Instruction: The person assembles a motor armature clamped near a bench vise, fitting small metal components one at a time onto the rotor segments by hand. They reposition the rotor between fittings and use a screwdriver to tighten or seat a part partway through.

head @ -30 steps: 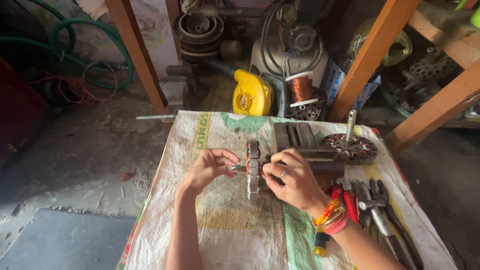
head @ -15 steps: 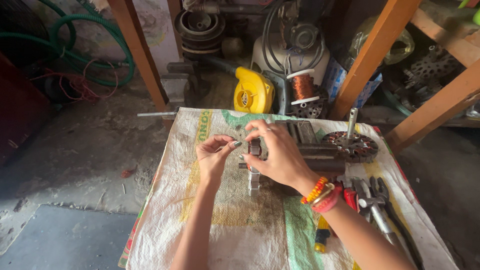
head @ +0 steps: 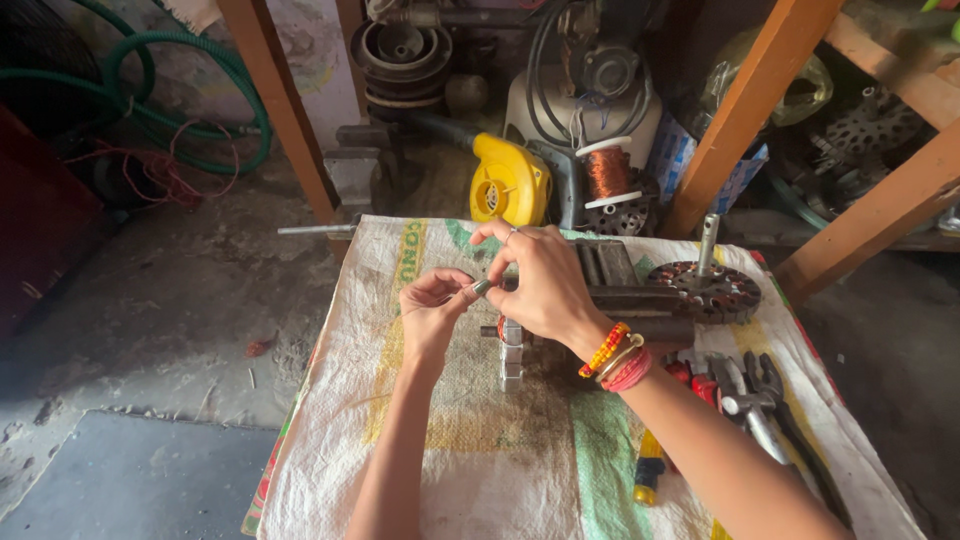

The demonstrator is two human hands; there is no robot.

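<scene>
My left hand (head: 436,307) and my right hand (head: 540,283) meet above a woven sack cloth (head: 470,460), both pinching a small grey metal piece (head: 481,287) between the fingertips. Beneath my right hand lies a small silvery metal motor part (head: 511,352) on the cloth. My right wrist wears beaded bangles. A round motor stator with an upright shaft (head: 712,285) rests to the right of my hands, beside a dark metal block (head: 615,272).
Pliers and red-handled tools (head: 750,395) lie at the cloth's right side. A yellow blower (head: 508,182), a copper wire spool (head: 606,173), green hose (head: 160,110) and wooden frame posts (head: 285,110) stand behind. Concrete floor lies to the left.
Both hands rose from the silvery part on the cloth and came together, now pinching the small metal piece higher up and farther from me.
</scene>
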